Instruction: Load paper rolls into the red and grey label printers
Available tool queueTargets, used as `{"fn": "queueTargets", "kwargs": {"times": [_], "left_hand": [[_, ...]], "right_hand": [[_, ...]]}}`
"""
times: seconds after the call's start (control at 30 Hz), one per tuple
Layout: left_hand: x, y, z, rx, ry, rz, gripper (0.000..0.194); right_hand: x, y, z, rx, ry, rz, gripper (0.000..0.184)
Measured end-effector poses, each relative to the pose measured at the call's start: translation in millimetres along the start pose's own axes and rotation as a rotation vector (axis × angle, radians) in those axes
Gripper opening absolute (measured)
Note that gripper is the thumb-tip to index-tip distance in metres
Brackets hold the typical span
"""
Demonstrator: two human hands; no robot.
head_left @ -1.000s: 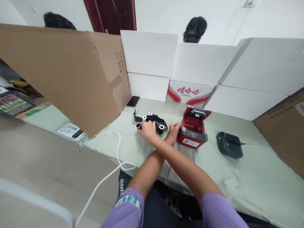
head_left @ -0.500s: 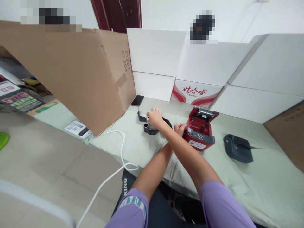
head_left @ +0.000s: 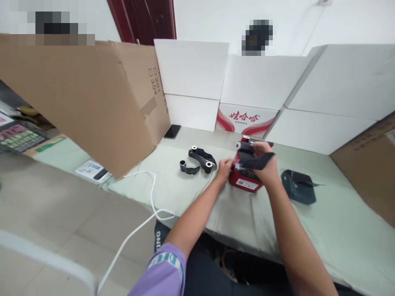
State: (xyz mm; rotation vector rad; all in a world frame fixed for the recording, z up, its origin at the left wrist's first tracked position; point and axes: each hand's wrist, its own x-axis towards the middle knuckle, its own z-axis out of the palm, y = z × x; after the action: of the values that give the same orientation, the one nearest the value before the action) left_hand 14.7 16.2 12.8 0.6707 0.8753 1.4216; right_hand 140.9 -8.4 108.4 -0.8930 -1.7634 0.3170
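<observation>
My right hand [head_left: 269, 172] grips a black roll [head_left: 245, 148], its loose strip [head_left: 258, 160] trailing, above the red printer [head_left: 245, 183] on the cloth-covered table [head_left: 185, 197], while my left hand [head_left: 224, 169] touches the printer's left side; whether it grips, I cannot tell. More black rolls [head_left: 208, 165] sit to the left, a dark device [head_left: 298, 189] to the right.

purple slv [head_left: 151, 279], wht/teal print [head_left: 168, 263]; dk trousers [head_left: 203, 273], wht ltrs [head_left: 158, 239]

makeshift indoor workspace: cloth-covered table [head_left: 336, 222], carton partitions [head_left: 77, 94], tiled floor [head_left: 68, 209].
</observation>
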Motion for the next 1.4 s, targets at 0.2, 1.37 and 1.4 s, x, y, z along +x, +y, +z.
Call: {"fn": "queueTargets", "kwargs": {"times": [0.2,1.37,1.4], "left_hand": [[-2,2,-3.3,0.074,-0.085,0.075,0.039],[2,0,-3.8,0.107,-0.075,0.097,0.038],[2,0,-3.8,0.108,-0.074,0.097,0.038]], "right_hand": [[-13,49,-28,0.044,0.111,0.123,0.028],[-3,79,-26,-0.355,-0.245,0.605,0.033],[0,78,-26,-0.414,-0.272,0.598,0.036]]}}
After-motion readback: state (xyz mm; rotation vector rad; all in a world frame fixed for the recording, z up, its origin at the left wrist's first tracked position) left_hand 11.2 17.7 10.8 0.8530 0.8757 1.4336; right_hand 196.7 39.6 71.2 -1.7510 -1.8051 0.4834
